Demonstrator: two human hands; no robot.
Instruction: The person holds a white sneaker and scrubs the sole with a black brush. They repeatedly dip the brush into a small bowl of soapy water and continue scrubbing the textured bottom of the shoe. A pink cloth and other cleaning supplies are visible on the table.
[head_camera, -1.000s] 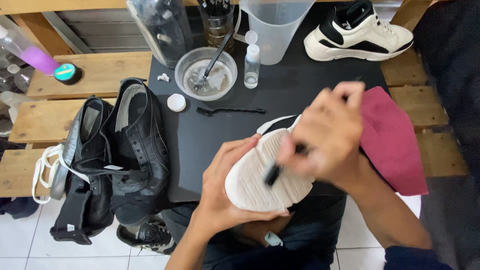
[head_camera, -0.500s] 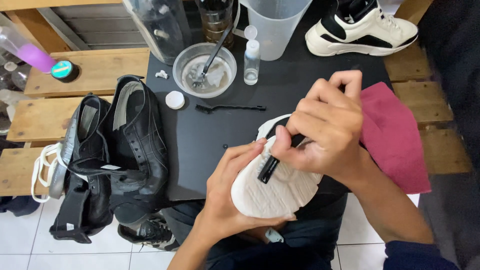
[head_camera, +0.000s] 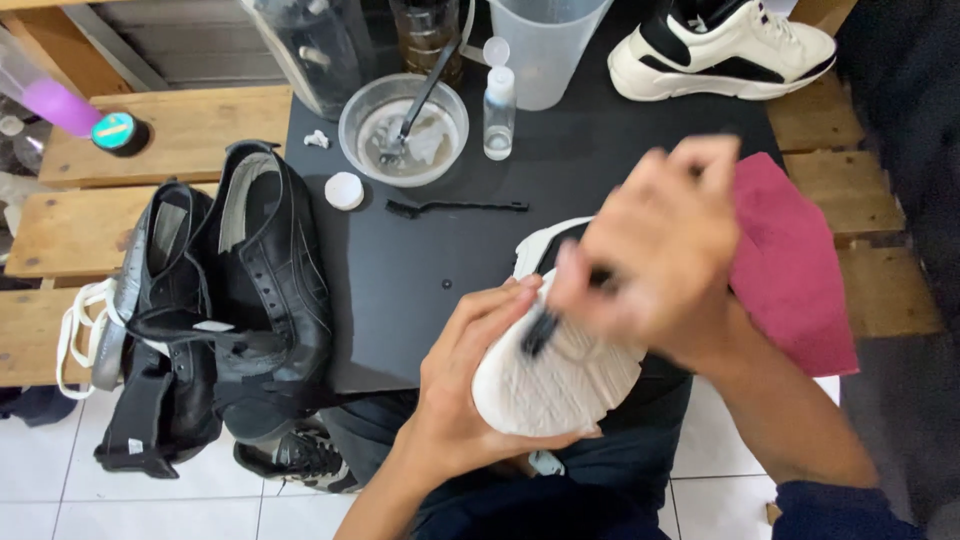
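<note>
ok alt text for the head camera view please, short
A person's left hand holds a white-soled sneaker sole up over a black tabletop, while the blurred right hand works a dark-handled brush on it. A dark red cloth lies at right, black leather shoes at left, and a clear bowl behind.

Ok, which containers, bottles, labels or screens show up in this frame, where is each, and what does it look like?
Small clear plastic bottle with flip-up white cap: on the black mat, right of the glass bowl.
Translucent plastic measuring jug: top edge, behind the bottle.
Clear purple-tinted bottle with teal and black cap: lying on the wooden pallet, far left.
Small round white lid: on the mat, beside the black shoes.
No screens or signs; no label clear enough to describe.
</note>
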